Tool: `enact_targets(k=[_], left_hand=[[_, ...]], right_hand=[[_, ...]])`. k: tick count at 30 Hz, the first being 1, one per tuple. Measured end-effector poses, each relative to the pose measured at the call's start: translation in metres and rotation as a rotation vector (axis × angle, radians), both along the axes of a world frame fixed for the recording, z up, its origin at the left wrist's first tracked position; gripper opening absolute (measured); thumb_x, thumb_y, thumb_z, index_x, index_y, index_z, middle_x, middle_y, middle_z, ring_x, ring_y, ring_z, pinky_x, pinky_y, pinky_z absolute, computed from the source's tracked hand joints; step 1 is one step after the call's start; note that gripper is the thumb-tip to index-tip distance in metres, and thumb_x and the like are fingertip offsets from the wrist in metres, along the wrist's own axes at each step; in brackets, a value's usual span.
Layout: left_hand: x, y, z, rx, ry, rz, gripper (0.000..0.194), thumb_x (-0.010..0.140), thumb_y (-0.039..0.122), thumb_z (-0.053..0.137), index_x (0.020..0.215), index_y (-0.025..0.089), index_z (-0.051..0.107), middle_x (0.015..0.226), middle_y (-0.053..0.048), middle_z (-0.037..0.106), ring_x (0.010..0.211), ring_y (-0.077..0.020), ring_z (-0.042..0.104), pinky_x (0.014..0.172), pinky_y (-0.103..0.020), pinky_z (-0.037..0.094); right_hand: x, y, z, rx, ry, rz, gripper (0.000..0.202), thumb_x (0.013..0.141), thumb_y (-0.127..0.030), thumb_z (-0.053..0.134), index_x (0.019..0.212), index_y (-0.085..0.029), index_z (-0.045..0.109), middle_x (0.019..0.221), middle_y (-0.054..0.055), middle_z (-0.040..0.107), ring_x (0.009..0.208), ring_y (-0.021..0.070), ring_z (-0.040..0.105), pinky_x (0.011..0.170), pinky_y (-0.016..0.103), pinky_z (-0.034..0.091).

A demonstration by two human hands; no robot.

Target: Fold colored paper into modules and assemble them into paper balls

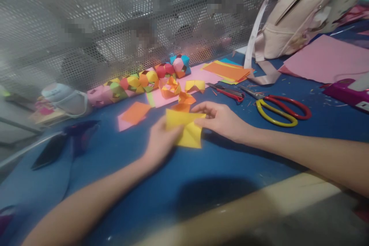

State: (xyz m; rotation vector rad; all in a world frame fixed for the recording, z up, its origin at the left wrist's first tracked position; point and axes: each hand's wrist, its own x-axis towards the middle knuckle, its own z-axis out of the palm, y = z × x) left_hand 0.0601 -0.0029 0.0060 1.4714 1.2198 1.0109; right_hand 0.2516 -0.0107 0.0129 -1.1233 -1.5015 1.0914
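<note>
Blue covers the surface (138,196), and a yellow sheet (190,136) held above it serves as the centre of the clock. At nine o'clock lies a dark, flat phone-like object (49,152), blurred; toward ten o'clock a pale bottle (65,98) rests on its side. From there a row of folded paper balls (148,79) in mixed colours runs up to twelve, beside the perforated metal screen (115,42). Orange and pink papers (135,113) overlap at ten.

The left hand (163,132) grips the sheet's left part, thumb across its front. Just past the sheet, at twelve, sit folded orange pieces (186,100). The right hand (220,119) is narrow, fingers bent, thumb touching the sheet's upper right edge — whether it pinches there, I cannot tell.

Farther right, a stack of orange paper (227,71) lies at one o'clock, with a small red-handled tool (229,93) nearer. Open scissors (276,109), one handle yellow and one red, point leftward between two and three; a pale bag (302,19) stands between one and two. A large pink sheet (328,55) lies at two, with a purple object (346,94) just below it.
</note>
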Motion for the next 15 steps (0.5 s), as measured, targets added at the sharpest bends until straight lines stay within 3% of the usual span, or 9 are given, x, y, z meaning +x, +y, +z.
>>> enact_targets(k=[3,11,15], left_hand=[[-0.0030,0.0018,-0.0029,0.036,-0.008,-0.004,0.037,0.075,0.033,0.068,0.108,0.016,0.062,0.106,-0.009,0.070,0.091,-0.0224,0.067,0.075,-0.031,0.054],[-0.0037,-0.0011,-0.0046,0.075,-0.047,-0.015,0.037,0.080,0.042,0.061,0.106,0.015,0.066,0.100,-0.007,0.070,0.091,-0.0224,0.062,0.076,-0.030,0.050],[-0.0043,-0.0020,-0.0058,0.062,-0.068,-0.043,0.040,0.080,0.044,0.062,0.108,0.016,0.068,0.101,-0.007,0.070,0.094,-0.0222,0.062,0.079,-0.030,0.048]], right_hand=[[-0.0004,0.0008,-0.0020,-0.037,0.033,-0.041,0.030,0.065,-0.031,0.064,0.091,-0.018,0.057,0.064,-0.005,0.049,0.056,0.0109,0.044,0.055,0.025,0.037],[0.0009,0.0011,-0.0007,-0.047,0.098,-0.092,0.020,0.068,-0.034,0.063,0.077,-0.016,0.061,0.059,-0.004,0.053,0.055,0.0098,0.045,0.052,0.024,0.033],[0.0012,0.0022,-0.0005,-0.021,0.107,-0.108,0.021,0.068,-0.031,0.064,0.084,-0.016,0.063,0.059,-0.005,0.053,0.053,0.0089,0.044,0.050,0.023,0.033]])
